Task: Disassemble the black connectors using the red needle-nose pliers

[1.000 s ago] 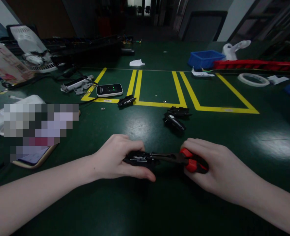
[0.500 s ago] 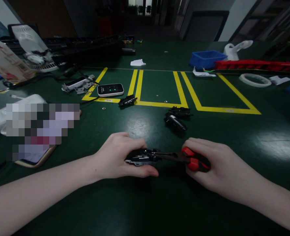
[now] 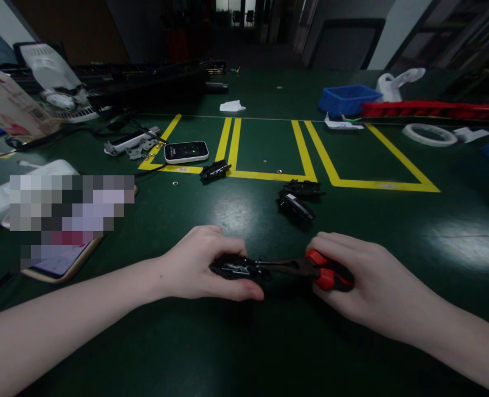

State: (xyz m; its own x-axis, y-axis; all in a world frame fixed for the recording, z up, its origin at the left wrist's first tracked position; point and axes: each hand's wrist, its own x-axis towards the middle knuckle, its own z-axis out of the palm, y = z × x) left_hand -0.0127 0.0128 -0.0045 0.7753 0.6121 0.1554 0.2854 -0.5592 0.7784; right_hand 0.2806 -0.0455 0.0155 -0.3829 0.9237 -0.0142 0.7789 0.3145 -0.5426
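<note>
My left hand is closed around a small black plastic part resting on the green table. My right hand grips the red handles of a pair of pliers. The dark jaws of the pliers reach left and touch the black part. Both hands sit near the table's front, close together.
Two more black parts lie just beyond my hands, another on the yellow tape lines. A small device with green lights and a phone lie left. A blue bin, red tray and tape roll stand far right.
The black part tilted slightly in my left hand and the pliers shifted a little. Both hands stay in nearly the same place.
</note>
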